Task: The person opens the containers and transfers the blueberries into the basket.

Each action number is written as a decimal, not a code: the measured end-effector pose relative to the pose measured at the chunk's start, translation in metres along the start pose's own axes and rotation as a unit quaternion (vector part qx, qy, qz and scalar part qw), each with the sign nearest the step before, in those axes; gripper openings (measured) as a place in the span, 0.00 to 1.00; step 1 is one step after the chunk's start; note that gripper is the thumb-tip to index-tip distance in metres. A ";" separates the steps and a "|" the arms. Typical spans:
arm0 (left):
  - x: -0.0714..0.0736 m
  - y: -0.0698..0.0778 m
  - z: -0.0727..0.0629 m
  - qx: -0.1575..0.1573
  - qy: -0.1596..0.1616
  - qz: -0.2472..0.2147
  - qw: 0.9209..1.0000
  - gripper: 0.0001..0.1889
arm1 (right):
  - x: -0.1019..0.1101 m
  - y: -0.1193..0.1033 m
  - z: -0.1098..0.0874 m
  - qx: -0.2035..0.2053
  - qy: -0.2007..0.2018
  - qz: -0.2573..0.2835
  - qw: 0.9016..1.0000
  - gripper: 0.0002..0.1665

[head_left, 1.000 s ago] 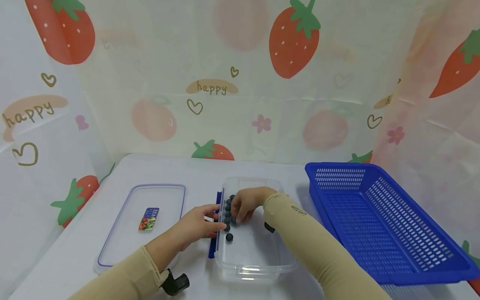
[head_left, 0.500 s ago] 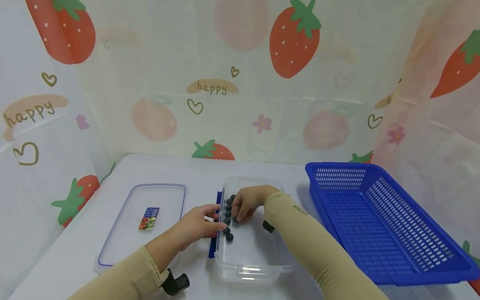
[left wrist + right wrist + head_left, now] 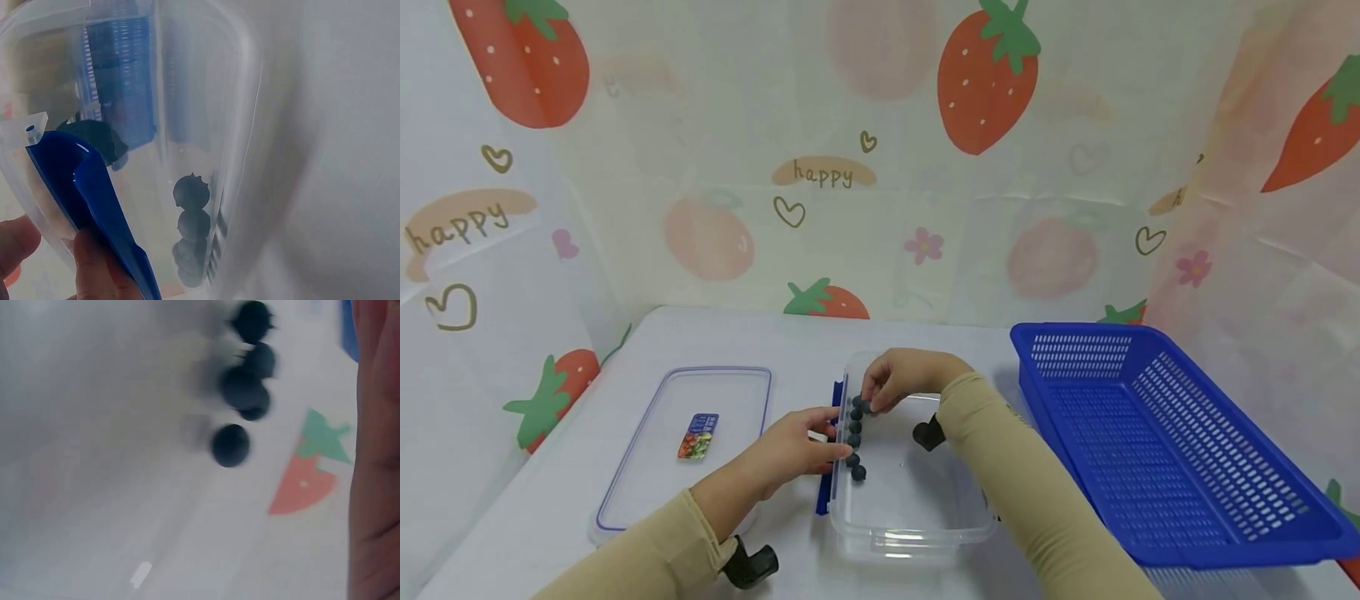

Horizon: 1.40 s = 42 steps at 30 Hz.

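In the head view a clear plastic box stands on the table, with a blue clip flap on its left side. Several blueberries line the box's left wall inside. My left hand grips that wall, thumb over the rim and fingers at the flap, as the left wrist view also shows. My right hand reaches into the far left of the box and pinches a blueberry beside the row. Blueberries appear blurred in the right wrist view; its fingertips are out of that frame.
A clear lid with a purple rim and a colourful label lies on the left of the table. Stacked blue slotted baskets stand to the right, near the right forearm. A strawberry-print cloth hangs behind.
My right hand has carried the blueberry away from me, from mid-row to the far end of the row. The left hand stays on the box wall.
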<state>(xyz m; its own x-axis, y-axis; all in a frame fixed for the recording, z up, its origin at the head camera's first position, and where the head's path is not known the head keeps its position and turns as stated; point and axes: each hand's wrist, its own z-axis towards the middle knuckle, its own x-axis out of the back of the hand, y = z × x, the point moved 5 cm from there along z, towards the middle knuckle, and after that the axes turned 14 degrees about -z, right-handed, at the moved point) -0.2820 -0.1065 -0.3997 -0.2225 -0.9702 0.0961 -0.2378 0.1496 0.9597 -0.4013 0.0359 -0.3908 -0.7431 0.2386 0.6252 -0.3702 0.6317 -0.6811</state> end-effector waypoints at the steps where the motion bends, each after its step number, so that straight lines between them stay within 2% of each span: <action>1: 0.000 0.000 0.000 0.001 0.002 0.001 1.000 0.35 | 0.003 -0.003 -0.001 0.007 0.004 0.003 1.000 0.11; 8: 0.001 0.000 0.000 0.006 0.008 0.003 1.000 0.35 | 0.014 -0.017 -0.012 0.026 0.018 -0.004 0.999 0.12; 12: 0.001 0.001 -0.002 0.011 0.007 -0.001 1.000 0.35 | 0.019 -0.022 -0.020 0.030 0.032 -0.035 0.998 0.12; 19: 0.000 -0.002 -0.002 0.017 0.009 -0.002 1.000 0.35 | 0.047 -0.029 -0.048 0.016 0.114 -0.119 0.986 0.05; 24: -0.002 -0.003 0.000 0.014 0.010 0.001 1.000 0.35 | 0.073 -0.029 -0.077 0.012 0.171 -0.138 0.975 0.07; 31: -0.002 -0.003 0.002 0.011 0.004 -0.011 1.000 0.36 | 0.098 -0.012 -0.119 -0.016 0.216 -0.127 0.968 0.09; 37: -0.001 -0.003 0.002 0.008 0.004 -0.009 1.000 0.37 | 0.109 0.016 -0.148 -0.050 0.236 -0.102 0.965 0.13; 42: -0.001 -0.003 0.002 0.007 0.006 -0.007 1.000 0.36 | 0.121 0.042 -0.174 -0.083 0.275 -0.125 0.949 0.15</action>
<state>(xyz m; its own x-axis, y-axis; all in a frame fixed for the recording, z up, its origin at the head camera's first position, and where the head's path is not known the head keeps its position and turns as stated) -0.2831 -0.1053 -0.4033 -0.2084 -0.9743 0.0855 -0.2532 0.1382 0.9575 -0.4100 0.2194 -0.2777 -0.2219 0.3862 0.8953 -0.3702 0.8161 -0.4437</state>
